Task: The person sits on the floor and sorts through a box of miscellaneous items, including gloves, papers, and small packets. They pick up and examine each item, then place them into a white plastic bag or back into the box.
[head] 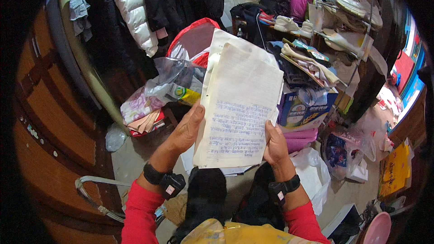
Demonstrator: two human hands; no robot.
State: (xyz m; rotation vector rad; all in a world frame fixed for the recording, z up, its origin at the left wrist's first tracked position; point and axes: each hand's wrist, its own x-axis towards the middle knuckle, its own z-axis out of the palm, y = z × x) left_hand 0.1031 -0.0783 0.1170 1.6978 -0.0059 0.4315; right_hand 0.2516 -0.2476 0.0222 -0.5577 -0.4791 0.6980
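A stack of lined paper sheets (242,84) is held up in front of me, its upper edge tilted away. Blue handwriting covers the lower half of the top page, and the upper half is blank. My left hand (188,127) grips the left edge, thumb on the margin. On the right edge, my right hand (276,142) pinches the lower part, thumb on top. Fingers of both hands are partly hidden behind the sheets. More white papers (234,170) lie low behind the stack, near my knees. Each wrist carries a black strap with a small device.
Beyond the papers sit a red-rimmed mesh basket (193,37), a clear plastic bag (162,81) and a blue carton (303,108). A shoe rack (352,23) stands at the right. Plastic bags (312,173) and a pink basin (378,228) lie lower right. At left is a wooden door (64,135).
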